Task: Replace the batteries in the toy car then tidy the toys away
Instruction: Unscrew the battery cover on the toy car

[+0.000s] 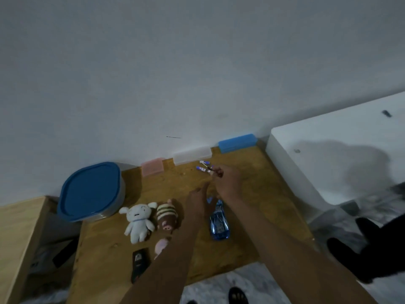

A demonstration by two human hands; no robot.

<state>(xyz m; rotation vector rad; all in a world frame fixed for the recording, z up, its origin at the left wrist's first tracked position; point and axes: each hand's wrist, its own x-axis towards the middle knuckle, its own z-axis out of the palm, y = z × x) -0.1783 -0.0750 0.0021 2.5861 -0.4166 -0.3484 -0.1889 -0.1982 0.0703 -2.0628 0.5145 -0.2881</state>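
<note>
A shiny blue toy car (219, 224) lies on the wooden table (252, 194), its front end under my hands. My left hand (198, 204) hovers just left of the car's front with a finger stretched forward. My right hand (226, 182) is farther out and pinches a thin dark tool (210, 168) that looks like a small screwdriver. Its tip is beside two blue-and-white batteries (202, 166) lying near the wall. A white plush dog (138, 223), a striped brown plush pig (167, 216) and a small pink plush (161, 246) lie left of my left arm.
A round tub with a blue lid (92, 191) stands at the table's left. Pink (152, 166), clear (192, 155) and blue (237, 142) boxes line the wall. A black remote (140, 265) lies near the front edge. A white cabinet (328, 154) stands to the right.
</note>
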